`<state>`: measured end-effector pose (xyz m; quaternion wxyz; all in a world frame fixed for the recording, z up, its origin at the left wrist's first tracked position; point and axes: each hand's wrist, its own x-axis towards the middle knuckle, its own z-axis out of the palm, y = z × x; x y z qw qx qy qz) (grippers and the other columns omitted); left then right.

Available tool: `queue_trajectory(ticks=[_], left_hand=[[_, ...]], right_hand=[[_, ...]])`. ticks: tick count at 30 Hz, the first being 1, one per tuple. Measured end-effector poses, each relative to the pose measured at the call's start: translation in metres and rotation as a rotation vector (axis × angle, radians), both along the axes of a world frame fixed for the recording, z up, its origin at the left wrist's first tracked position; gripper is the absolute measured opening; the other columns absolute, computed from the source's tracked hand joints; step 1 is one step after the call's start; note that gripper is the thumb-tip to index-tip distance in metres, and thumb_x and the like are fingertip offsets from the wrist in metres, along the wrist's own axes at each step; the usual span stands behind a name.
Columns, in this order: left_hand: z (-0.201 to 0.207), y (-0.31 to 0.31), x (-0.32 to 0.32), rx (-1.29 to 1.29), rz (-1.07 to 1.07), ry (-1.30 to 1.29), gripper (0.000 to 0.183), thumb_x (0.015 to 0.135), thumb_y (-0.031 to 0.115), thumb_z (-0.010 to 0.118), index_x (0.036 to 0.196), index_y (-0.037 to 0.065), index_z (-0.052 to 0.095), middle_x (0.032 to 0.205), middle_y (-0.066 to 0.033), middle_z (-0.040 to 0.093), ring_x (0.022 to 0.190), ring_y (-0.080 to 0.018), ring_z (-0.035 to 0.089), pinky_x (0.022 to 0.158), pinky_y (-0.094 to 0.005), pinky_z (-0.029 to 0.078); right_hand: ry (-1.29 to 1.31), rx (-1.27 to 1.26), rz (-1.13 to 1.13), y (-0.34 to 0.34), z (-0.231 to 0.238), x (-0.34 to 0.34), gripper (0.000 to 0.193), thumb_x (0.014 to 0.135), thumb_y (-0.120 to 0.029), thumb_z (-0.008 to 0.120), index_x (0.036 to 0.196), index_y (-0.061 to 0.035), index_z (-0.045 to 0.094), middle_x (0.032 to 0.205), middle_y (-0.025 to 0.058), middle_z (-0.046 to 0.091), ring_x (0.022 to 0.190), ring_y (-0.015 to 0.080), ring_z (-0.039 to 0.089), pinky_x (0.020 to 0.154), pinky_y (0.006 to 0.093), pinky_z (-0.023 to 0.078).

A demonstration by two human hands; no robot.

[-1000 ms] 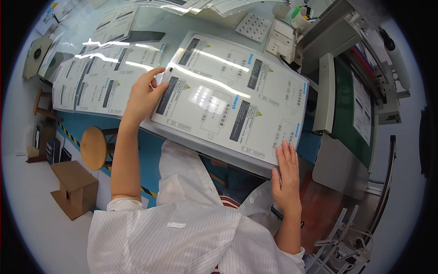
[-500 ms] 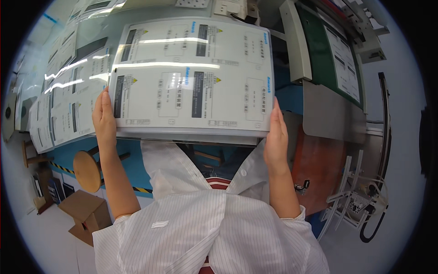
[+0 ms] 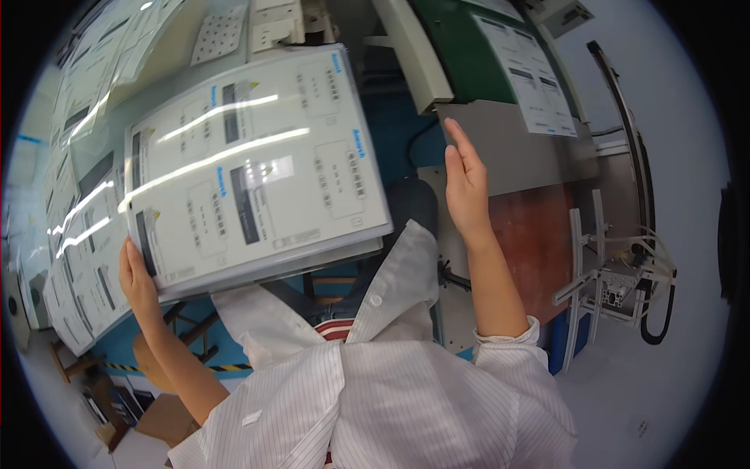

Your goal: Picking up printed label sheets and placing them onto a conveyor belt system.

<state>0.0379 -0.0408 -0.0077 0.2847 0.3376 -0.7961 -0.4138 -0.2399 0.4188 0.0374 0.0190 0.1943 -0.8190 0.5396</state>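
Note:
A thick stack of white printed sheets (image 3: 293, 195) with dark panels and blue lettering lies turned at an angle on the glass-topped table in front of me. My left hand (image 3: 139, 277) rests against its near left edge, the fingers stretched along the side. Well off the stack's right side, my right hand (image 3: 469, 187) is raised with fingers extended and nothing in it. Beyond that hand, another printed sheet (image 3: 539, 82) lies on a green conveyor belt (image 3: 453, 59), and a grey metal plate (image 3: 539, 152) slopes from the belt's near end.
More glossy printed sheets (image 3: 87, 262) cover the table's left side. At the back are a perforated white piece (image 3: 219, 35) and small white boxes (image 3: 275, 23). To the right stands an aluminium frame (image 3: 578, 266) with tubing. A cardboard box (image 3: 166, 418) is low on the left.
My right hand has come away from the stack's right edge. My view has turned right, so the stack appears further left and tilted. My left hand stays at its left edge.

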Motion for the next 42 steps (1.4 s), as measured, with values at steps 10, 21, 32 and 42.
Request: queue_trajectory(ticks=[10,21,32,42], left_hand=[[0.024,0.020,-0.023,-0.210,0.033,-0.313,0.046,0.102,0.034,0.045,0.117,-0.007,0.059,0.099,-0.0157,0.066,0.088,-0.0198,0.059,0.080,-0.0305,0.046],[0.007,0.025,-0.027,-0.222,0.171,-0.167,0.046,0.103,0.033,0.044,0.110,-0.008,0.060,0.096,-0.0158,0.067,0.083,-0.0195,0.058,0.078,-0.0314,0.046],[0.010,0.027,-0.031,-0.302,0.182,-0.249,0.044,0.102,0.033,0.044,0.117,-0.006,0.059,0.105,-0.0213,0.066,0.095,-0.0308,0.063,0.084,-0.0345,0.046],[0.006,0.017,-0.028,-0.356,0.173,-0.353,0.044,0.101,0.029,0.043,0.123,-0.007,0.056,0.117,-0.0264,0.062,0.108,-0.0384,0.059,0.093,-0.0388,0.045]], right_hand=[[0.177,0.890,-0.596,0.119,-0.068,-0.110,0.057,0.098,-0.032,0.044,0.144,0.0004,0.032,0.150,0.0263,0.027,0.142,0.0403,0.019,0.115,0.0536,0.014],[0.166,0.983,-0.729,0.147,-0.070,-0.174,0.061,0.097,-0.036,0.041,0.145,0.0001,0.030,0.152,0.0227,0.026,0.143,0.0356,0.020,0.115,0.0531,0.014],[0.106,0.825,-0.528,0.133,-0.065,-0.087,0.068,0.095,-0.042,0.045,0.144,0.0035,0.031,0.151,0.0243,0.029,0.142,0.0362,0.024,0.115,0.0485,0.017],[0.109,0.862,-0.153,0.126,-0.014,0.020,0.066,0.088,-0.022,0.060,0.142,0.0034,0.033,0.148,0.0260,0.031,0.138,0.0401,0.028,0.113,0.0441,0.024]])
